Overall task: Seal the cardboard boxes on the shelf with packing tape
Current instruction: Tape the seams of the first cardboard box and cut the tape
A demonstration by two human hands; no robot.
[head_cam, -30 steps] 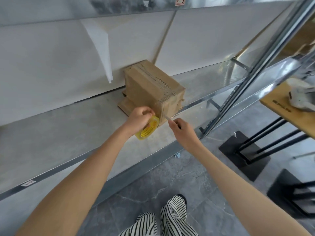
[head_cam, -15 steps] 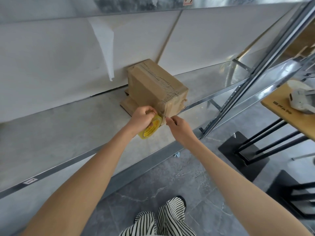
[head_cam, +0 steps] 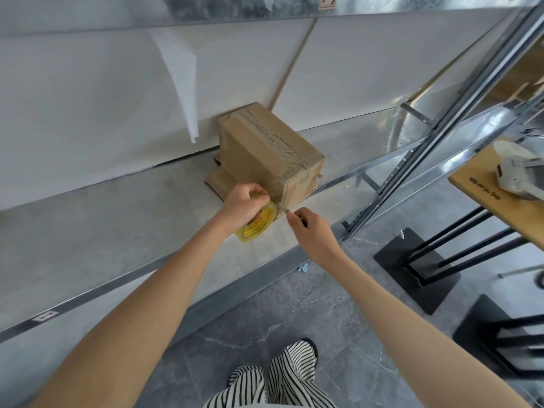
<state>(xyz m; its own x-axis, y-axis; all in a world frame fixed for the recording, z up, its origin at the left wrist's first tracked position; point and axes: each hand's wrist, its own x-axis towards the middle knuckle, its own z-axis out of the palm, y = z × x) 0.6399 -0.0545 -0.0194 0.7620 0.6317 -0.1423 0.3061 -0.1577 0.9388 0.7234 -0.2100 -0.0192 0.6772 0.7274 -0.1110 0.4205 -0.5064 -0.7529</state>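
A brown cardboard box stands on the grey shelf against the wall, with clear tape along its top seam. My left hand grips a roll of clear packing tape with a yellow core and presses it against the box's near lower corner. Just right of the roll, my right hand pinches a thin blade-like tool. The tool's tip touches the tape strip between roll and box. Whether the strip is cut through cannot be told.
A flat cardboard piece lies under the box. A slanted metal shelf post rises at right. Beyond it stands a wooden table with a white device, on black stands. A loose paper strip hangs on the wall.
My right hand closed in on the box corner, then drew back slightly to the right with the thin tool at the tape. My left hand stayed with the roll on the box.
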